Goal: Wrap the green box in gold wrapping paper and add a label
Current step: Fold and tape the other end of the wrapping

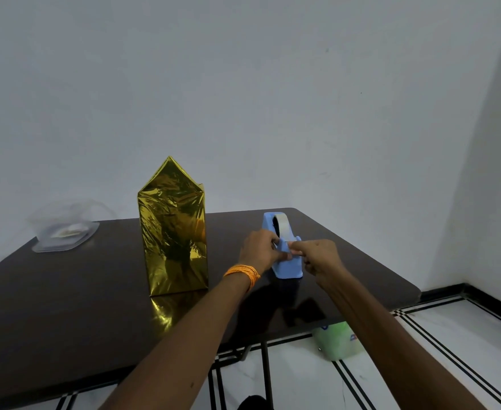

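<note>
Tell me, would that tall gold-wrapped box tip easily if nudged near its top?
Probably yes: the gold-wrapped box stands tall on a narrow base, with nothing steadying it. It may also slide, since the table looks glossy. Its crinkled wrapping would likely dent and feel slippery.

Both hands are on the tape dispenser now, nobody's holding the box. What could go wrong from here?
1. The gold-wrapped box stands tall and unheld; its pointed top flap is not folded down and may spring open.
2. The left hand grips the tape dispenser while the right hand pinches at its cutter end; a pulled strip could fold onto the fingers.
</note>
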A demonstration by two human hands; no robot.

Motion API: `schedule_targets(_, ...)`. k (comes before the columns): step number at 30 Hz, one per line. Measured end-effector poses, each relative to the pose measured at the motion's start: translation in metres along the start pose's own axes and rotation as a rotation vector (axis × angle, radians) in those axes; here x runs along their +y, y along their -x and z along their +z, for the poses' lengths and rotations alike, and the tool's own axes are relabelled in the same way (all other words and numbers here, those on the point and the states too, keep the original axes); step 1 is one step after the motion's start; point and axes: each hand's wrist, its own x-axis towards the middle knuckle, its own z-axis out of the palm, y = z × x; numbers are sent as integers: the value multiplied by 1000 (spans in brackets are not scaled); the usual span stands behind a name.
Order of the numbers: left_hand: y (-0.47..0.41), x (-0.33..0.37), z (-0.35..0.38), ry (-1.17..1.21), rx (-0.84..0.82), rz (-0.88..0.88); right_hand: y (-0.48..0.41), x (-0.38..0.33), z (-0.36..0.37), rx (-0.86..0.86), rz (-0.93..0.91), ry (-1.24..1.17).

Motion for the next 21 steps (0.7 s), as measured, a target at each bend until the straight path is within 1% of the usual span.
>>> schedule_targets(2, 0, 0, 0, 6, 3, 13, 1, 2, 0, 4, -33, 32)
schedule_targets(6, 4, -1, 0, 23, -16, 43, -3, 6, -2, 60, -151, 205)
schedule_targets(10, 4, -2, -3, -16, -69, 51, -7, 7, -8, 74, -220, 520)
schedule_targets(11, 4, -2, -5, -31, -86, 54, -5, 12, -10, 70, -232, 555)
schedule_targets(14, 5, -7, -9, -89, -140, 83, 2, 29, -17, 53, -326, 507)
schedule_targets(16, 6, -11, -13, -117, -134, 99, 3, 28, -19, 3, -364, 433)
schedule_targets(18, 6, -11, -24, -124, -66, 119, 3, 16, -16, -45, -392, 344)
schedule_targets(21, 4, 4, -51, -91, 135, 160, 4, -12, -8, -150, -428, 256)
